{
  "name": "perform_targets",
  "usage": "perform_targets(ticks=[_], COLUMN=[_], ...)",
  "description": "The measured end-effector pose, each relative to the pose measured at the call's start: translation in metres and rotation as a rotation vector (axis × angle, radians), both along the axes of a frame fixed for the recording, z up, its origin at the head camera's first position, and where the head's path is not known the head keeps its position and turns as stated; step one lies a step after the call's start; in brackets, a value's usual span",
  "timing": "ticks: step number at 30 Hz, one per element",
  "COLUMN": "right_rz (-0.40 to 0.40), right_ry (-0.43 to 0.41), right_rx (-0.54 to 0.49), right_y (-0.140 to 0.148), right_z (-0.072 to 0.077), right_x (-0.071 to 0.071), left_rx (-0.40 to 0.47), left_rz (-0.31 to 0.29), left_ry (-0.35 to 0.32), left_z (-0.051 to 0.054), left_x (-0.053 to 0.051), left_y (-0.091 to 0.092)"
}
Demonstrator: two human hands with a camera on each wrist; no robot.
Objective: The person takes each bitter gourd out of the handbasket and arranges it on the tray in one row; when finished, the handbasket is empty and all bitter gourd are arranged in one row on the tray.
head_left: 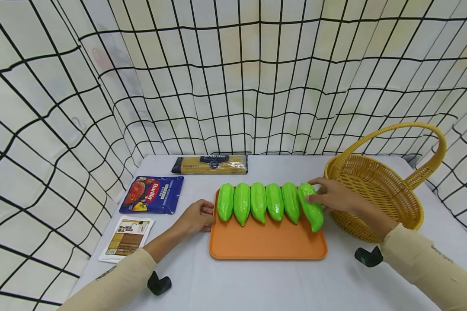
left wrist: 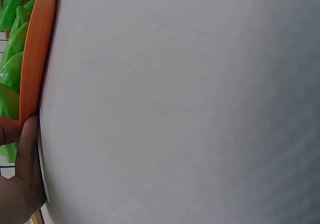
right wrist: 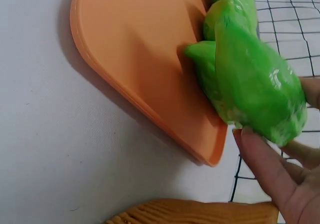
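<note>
Several glossy bright green vegetables (head_left: 257, 203), long and lumpy with pointed ends, lie side by side along the far half of an orange tray (head_left: 264, 246). My left hand (head_left: 196, 216) holds the tray's left rim; in the left wrist view the thumb is inside the rim and the fingers (left wrist: 27, 149) are outside it. At the row's right end, my right hand (head_left: 332, 194) grips the last green vegetable (head_left: 311, 207) by its far end. In the right wrist view this vegetable (right wrist: 260, 84) is raised above its neighbour, tip pointing over the tray.
A yellow wicker basket (head_left: 416, 211) with a tall handle stands right of the tray. Behind lies a spaghetti packet (head_left: 214, 165). To the left are a blue Barilla pouch (head_left: 151, 194) and a white-and-brown packet (head_left: 126, 237). Black netting (head_left: 257, 90) encloses the table's back and sides.
</note>
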State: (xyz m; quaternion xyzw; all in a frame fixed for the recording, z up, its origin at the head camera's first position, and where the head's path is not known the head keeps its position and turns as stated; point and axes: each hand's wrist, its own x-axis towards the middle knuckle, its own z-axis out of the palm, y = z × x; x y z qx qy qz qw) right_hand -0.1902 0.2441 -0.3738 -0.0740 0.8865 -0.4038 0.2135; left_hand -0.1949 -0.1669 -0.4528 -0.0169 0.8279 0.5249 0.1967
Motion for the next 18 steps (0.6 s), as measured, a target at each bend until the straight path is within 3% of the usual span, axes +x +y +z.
perform_targets(ticks=[18], right_rz=[-0.096], right_ry=[0.045], right_rx=[0.145], right_y=[-0.017], right_z=[-0.008], right_x=[-0.002], left_rx=[0.009], left_rz=[-0.005], left_ry=[-0.003], left_z=[0.000], left_x=[0.001], left_y=[0.000])
